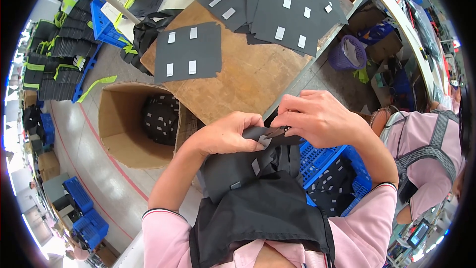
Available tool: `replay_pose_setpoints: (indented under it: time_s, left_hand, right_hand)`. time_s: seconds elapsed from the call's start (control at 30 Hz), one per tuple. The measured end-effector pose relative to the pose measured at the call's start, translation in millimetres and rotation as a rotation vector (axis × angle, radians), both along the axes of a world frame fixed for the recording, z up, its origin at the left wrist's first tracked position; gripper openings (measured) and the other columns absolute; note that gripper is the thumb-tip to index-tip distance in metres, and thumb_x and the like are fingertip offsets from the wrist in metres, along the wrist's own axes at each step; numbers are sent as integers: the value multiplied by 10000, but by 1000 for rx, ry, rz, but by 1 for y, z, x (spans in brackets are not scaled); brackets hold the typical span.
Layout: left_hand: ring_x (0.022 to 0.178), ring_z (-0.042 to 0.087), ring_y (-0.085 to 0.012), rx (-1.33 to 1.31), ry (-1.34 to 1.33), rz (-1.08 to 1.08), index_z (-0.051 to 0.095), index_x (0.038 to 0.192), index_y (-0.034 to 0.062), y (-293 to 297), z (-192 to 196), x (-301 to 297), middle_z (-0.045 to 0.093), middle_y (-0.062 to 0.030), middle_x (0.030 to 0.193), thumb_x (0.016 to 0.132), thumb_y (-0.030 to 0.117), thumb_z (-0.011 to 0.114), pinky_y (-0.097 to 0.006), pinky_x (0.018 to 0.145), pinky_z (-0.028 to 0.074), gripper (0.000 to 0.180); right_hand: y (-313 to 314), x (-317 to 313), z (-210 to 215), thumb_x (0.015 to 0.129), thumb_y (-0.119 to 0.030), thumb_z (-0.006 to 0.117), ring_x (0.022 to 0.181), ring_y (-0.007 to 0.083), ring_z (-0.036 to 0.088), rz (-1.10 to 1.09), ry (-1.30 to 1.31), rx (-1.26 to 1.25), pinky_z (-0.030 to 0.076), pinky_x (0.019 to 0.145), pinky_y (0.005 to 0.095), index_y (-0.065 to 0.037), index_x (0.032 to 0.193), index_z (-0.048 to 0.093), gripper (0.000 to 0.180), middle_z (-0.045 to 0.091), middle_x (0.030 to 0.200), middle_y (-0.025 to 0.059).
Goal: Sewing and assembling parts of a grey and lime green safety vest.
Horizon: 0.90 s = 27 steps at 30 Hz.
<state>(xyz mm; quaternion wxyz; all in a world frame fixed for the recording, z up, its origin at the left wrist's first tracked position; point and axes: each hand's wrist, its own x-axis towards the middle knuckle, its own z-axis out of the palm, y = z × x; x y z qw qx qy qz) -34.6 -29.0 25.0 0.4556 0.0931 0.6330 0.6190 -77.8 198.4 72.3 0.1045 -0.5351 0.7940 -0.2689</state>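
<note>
1. A dark grey fabric piece with small white rectangular patches (pixel 248 166) is held up in front of the chest, below the near edge of the brown wooden tabletop (pixel 248 77). Its lower part hangs down over a black apron-like cloth (pixel 263 213) at the person's front.
2. The upper edge of the fabric piece is stretched between both hands, so its held edge runs roughly left to right, rising slightly toward the right. The rest hangs downward toward the body.
3. The left hand (pixel 225 134) is closed on the left end of that upper edge, fingers curled over it and thumb beneath.
4. The right hand (pixel 317 116) is pinched shut on the right end of the same edge, fingertips (pixel 285 124) pressed down on the fabric just beside the left hand.
5. A single flat dark grey sheet bearing four white patches (pixel 188 52) lies on the tabletop, well apart from the hands.
6. A stack of similar dark grey patched sheets (pixel 282 7) is fanned out at the far side of the tabletop.
7. An open brown cardboard box (pixel 116 129) stands on the floor to the left, holding more dark patched pieces.
8. A blue plastic crate (pixel 329 166) with dark pieces is seen under the right forearm.
9. Another person in a pink top (pixel 426 159) is at the right edge.
</note>
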Motion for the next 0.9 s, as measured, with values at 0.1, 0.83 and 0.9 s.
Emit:
replay_pose_setpoints:
  time_s: [0.1, 0.83, 0.9]
  left_hand:
    - [675, 447, -70, -3, 2, -9, 553, 844, 31, -1, -2, 0, 508, 18, 711, 712, 152, 661, -232, 598, 358, 209]
    - [669, 467, -65, 22, -24, -36, 562, 838, 38, -2, -7, -4, 529, 22, 706, 704, 145, 683, -224, 605, 376, 209]
    - [659, 453, -49, 38, -78, -14, 553, 817, 46, 0, -7, -3, 515, 42, 703, 700, 114, 691, -215, 597, 364, 193]
  right_hand:
    - [-2, -1, 0, 626, -97, 705, 655, 190, 538, 32, 19, 19, 407, 551, 312, -93, 896, 627, 281, 534, 816, 10]
    - [-6, -4, -1, 664, -86, 661, 610, 195, 517, 103, 107, 24, 395, 564, 308, -88, 872, 612, 214, 498, 778, 25]
    - [-6, -5, 1, 675, -87, 641, 608, 211, 520, 135, 128, 40, 412, 598, 316, -75, 867, 589, 199, 467, 775, 42]
